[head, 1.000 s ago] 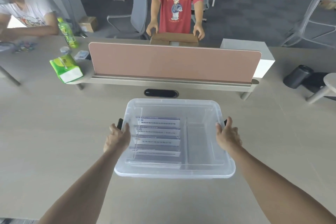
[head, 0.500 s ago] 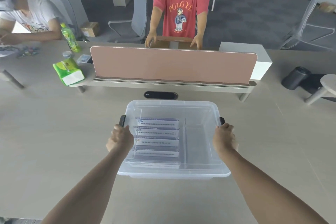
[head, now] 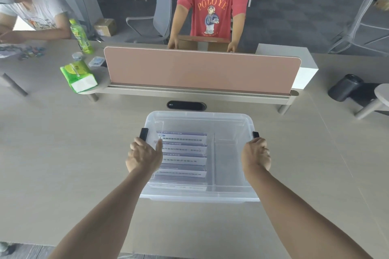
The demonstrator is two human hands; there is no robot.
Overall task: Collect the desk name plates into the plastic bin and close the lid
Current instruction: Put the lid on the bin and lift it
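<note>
Both sides covered: my left hand curls over the left latch, the name plates lie in the left half of the lidded clear plastic bin on the desk, and my right hand curls over the right latch. Looks light, slick and flexy, so I'd hold it by the sides.

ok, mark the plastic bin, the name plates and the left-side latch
plastic bin [head: 200, 196], head view, near front rim.
name plates [head: 185, 159], head view, printed face of a middle plate, seen through the clear top.
left-side latch [head: 144, 133], head view, exposed black upper end.
</note>
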